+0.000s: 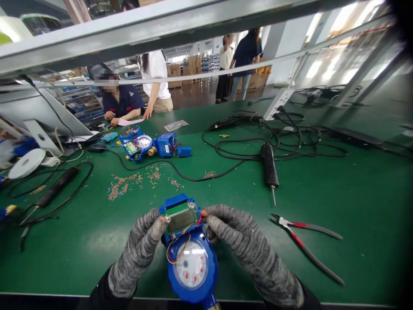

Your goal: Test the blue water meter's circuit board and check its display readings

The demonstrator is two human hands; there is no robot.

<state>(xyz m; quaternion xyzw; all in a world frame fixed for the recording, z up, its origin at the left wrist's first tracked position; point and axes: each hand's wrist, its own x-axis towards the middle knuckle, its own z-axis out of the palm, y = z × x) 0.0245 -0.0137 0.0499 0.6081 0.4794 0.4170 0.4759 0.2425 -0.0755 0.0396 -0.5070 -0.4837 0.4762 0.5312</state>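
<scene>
Between my hands is a blue water meter [191,262] with a round dial and an opened display housing. Its green circuit board carries a small LCD screen [182,221], and thin coloured wires [177,254] loop down over the dial. My left hand [142,241], in a grey knit glove with bare fingertips, pinches the left edge of the housing. On the opposite edge, my right hand [240,237] grips with thumb and fingers, close to a red wire. Some right fingers are hidden behind the meter.
Diagonal cutters [300,232] lie open at the right. Electric screwdrivers [269,168] with tangled black cables rest on the green bench [364,193]. Many small screws [122,185] are scattered ahead, before more blue meters [138,144]. People stand and sit beyond; a metal bar [161,30] crosses above.
</scene>
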